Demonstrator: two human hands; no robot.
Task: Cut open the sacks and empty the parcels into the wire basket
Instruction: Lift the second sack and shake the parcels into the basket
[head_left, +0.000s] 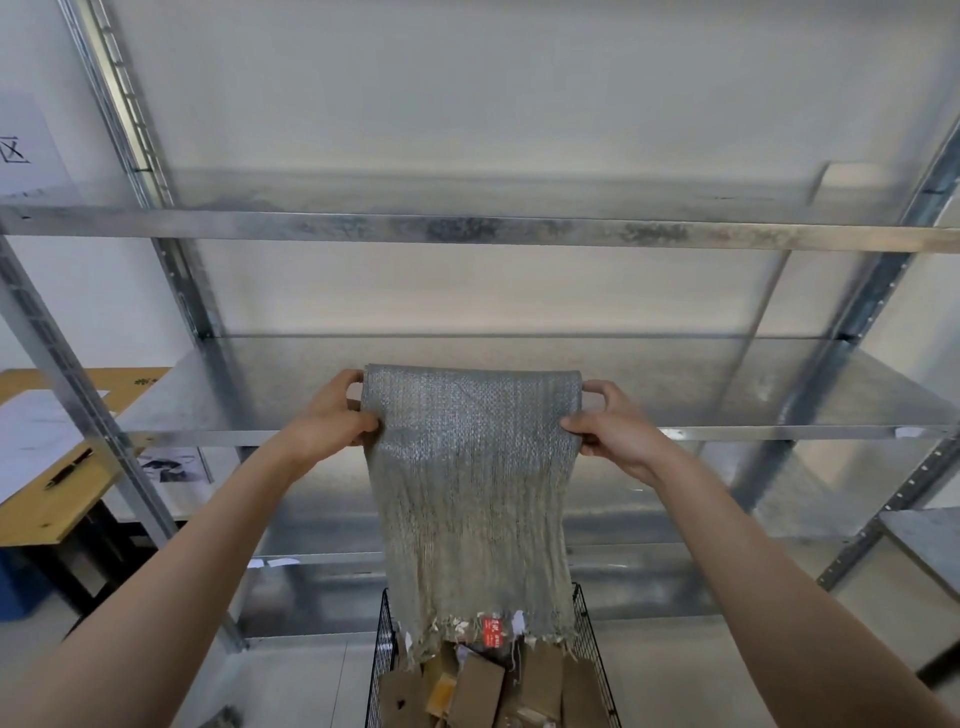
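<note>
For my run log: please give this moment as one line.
left hand: holds sack corner | right hand: holds other corner | sack: hangs, open end over wire basket | parcels: in wire basket

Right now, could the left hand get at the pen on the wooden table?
Probably not: the left hand grips the sack, and the rack's upright post stands between it and the pen.

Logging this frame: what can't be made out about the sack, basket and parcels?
Head view:
Whether the sack is empty: its woven cloth hides the inside.
How full the wire basket is: the bottom edge cuts it off.
The red label at the sack's mouth: print too small to read.
Most fingers of the left hand and right hand: hidden behind the sack.
</note>
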